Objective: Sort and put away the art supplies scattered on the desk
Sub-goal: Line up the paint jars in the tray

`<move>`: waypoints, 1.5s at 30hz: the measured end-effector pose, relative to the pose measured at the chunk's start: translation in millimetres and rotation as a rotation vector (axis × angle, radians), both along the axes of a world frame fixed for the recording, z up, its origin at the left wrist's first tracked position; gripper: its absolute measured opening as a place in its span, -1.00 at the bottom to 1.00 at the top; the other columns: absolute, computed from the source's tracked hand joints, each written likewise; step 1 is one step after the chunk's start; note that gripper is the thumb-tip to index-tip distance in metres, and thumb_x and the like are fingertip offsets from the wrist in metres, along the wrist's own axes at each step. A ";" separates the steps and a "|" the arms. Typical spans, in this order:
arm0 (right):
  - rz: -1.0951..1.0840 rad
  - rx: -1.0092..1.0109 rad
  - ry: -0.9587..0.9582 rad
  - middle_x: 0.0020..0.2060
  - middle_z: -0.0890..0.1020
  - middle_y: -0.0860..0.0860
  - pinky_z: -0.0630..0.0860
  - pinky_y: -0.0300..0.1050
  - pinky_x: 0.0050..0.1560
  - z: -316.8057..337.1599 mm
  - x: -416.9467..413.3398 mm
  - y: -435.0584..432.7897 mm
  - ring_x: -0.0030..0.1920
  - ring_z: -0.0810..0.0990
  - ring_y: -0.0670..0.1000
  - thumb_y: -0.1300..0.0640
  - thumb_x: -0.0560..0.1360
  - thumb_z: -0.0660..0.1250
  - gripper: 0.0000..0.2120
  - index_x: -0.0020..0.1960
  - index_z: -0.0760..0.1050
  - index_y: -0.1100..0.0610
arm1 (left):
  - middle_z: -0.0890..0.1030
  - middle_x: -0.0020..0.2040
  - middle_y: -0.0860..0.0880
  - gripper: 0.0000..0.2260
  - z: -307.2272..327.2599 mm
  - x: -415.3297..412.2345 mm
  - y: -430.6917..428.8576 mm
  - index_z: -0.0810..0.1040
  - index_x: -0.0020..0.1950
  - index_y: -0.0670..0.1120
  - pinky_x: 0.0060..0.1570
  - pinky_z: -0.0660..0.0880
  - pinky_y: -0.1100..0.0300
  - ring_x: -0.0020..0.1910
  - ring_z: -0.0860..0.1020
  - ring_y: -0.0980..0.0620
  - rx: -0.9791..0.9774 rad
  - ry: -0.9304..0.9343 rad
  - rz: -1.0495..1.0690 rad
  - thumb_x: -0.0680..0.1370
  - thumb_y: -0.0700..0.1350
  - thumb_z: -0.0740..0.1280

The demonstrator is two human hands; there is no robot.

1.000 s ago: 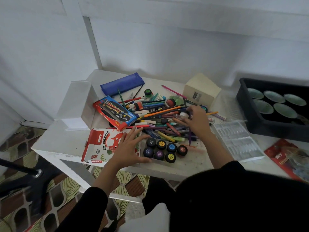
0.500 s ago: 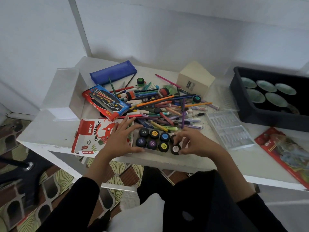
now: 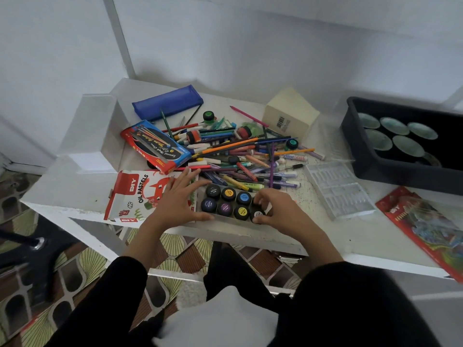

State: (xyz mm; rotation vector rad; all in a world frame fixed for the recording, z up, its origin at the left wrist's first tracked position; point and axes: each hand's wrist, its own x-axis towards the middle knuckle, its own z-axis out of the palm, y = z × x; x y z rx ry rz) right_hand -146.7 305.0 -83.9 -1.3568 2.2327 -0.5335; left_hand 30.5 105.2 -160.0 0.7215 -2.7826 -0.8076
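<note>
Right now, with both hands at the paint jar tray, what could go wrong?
1. The white tray of black-lidded paint jars sits near the white desk's front edge; a push from the right grip could tip it off.
2. The red-and-white cardboard oil pastels box lies at that edge too and might slide down.

On the worktop [image 3: 62,194], the heap of pens [image 3: 240,156] is the landmark. Behind it to the left lies the pencil case [image 3: 167,102]. The pencil box [image 3: 155,146] is against its left edge, and the pastels box [image 3: 140,196] lies before and left of it. Just before the heap sits the tray [image 3: 225,220] of paint pots. The left hand [image 3: 175,201] is on the tray's left end, and the right hand [image 3: 278,211] has its fingers [image 3: 260,196] round the paint pot [image 3: 256,214] at its right end. Right of the heap, the carton [image 3: 290,116] stands behind, the insert tray [image 3: 338,194] beside, and the bin [image 3: 375,169] beyond.
</note>
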 end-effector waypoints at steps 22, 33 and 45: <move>-0.133 0.050 -0.020 -0.20 0.59 0.03 0.49 -0.13 -0.11 -1.6 -2.0 0.8 -0.22 0.55 -0.01 0.23 0.33 0.52 -0.79 -0.08 0.59 0.07 | 0.02 0.55 0.12 -0.14 -2.9 0.2 -0.6 0.23 0.43 0.26 0.44 -0.25 -0.06 0.51 -0.21 0.15 -0.002 0.002 0.001 0.16 0.51 0.23; -0.255 -0.099 -0.135 -0.23 0.66 -0.01 0.51 -0.17 -0.16 19.6 -53.6 -11.7 -0.28 0.64 -0.06 0.18 0.47 0.39 -0.97 -0.12 0.61 0.08 | 0.01 0.55 0.14 -0.16 -1.3 1.2 0.3 0.23 0.42 0.27 0.45 -0.24 -0.06 0.51 -0.22 0.16 0.004 0.002 0.001 0.18 0.50 0.24; -0.362 0.173 0.343 0.06 0.56 0.21 0.50 -0.01 -0.02 6.6 -163.7 -97.7 0.03 0.54 0.20 0.26 0.47 0.29 -0.76 0.13 0.47 0.28 | -0.02 0.55 0.14 -0.20 1.0 1.6 1.1 0.17 0.38 0.33 0.45 -0.30 -0.03 0.50 -0.26 0.17 0.004 -0.010 -0.009 0.18 0.49 0.24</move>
